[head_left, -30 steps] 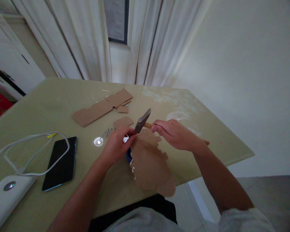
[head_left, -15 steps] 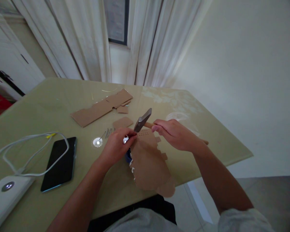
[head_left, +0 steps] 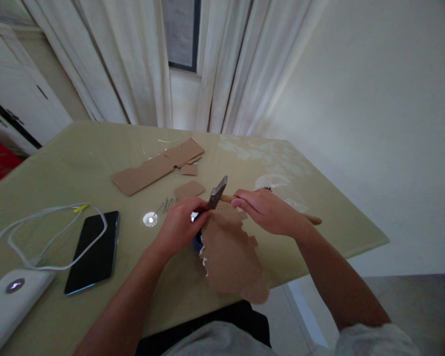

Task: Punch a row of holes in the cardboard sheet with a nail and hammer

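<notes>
My right hand is wrapped round the wooden handle of a hammer, whose metal head is tilted just beside my left fingertips. Thumb and fingers of my left hand are pinched together at the upper left corner of a brown cardboard piece; whatever they hold is hidden. Rows of small holes run across the top of this cardboard, and its left edge is ragged with white bits. Under it, a dark blue round object shows only partly. Several nails lie left of my left hand.
Further back lie a long cardboard strip and a smaller cardboard piece. A black phone, a white cable and a white power bank are at left. Clear plastic lies beyond my right hand.
The hammer head has come down a little and sits closer to my left fingertips. My right hand has dropped slightly with it. The left hand keeps its pinch at the cardboard corner.
</notes>
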Demonstrator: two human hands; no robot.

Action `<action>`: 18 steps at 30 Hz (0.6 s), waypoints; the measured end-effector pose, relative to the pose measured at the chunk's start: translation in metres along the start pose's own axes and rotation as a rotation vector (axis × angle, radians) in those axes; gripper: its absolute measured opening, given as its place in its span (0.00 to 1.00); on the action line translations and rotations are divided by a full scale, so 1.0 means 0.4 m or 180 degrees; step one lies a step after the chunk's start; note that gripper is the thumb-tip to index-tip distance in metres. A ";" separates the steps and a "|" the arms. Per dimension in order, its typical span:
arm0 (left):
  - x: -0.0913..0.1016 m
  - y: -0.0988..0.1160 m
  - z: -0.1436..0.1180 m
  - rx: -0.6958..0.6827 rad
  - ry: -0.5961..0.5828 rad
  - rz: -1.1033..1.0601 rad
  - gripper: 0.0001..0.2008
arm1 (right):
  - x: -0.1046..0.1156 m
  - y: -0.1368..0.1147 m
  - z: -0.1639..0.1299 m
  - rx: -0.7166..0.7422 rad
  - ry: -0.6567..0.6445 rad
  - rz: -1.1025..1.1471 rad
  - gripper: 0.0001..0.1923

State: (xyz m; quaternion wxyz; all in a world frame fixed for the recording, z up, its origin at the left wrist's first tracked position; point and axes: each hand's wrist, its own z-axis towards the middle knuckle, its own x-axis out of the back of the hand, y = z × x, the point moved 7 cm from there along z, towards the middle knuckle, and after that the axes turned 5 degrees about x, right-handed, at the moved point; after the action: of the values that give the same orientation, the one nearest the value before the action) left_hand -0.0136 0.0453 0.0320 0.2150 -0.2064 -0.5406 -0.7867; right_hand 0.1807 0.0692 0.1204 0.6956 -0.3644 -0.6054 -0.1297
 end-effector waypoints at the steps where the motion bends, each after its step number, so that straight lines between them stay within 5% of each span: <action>1: 0.000 0.001 0.000 -0.0019 0.0007 0.0006 0.05 | 0.000 0.000 0.000 -0.0007 -0.0003 -0.0006 0.22; 9: 0.008 -0.009 0.004 -0.0040 0.0132 0.0029 0.06 | -0.007 0.004 -0.004 -0.0001 0.0040 0.0059 0.22; 18: 0.006 -0.019 0.003 -0.0042 -0.0173 -0.0002 0.14 | -0.010 0.004 -0.002 -0.0023 0.0057 0.0193 0.21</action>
State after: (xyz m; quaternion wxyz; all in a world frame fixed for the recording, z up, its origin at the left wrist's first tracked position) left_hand -0.0197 0.0488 0.0279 0.1987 -0.2290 -0.5411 -0.7844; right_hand 0.1813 0.0686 0.1161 0.7033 -0.3839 -0.5873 -0.1139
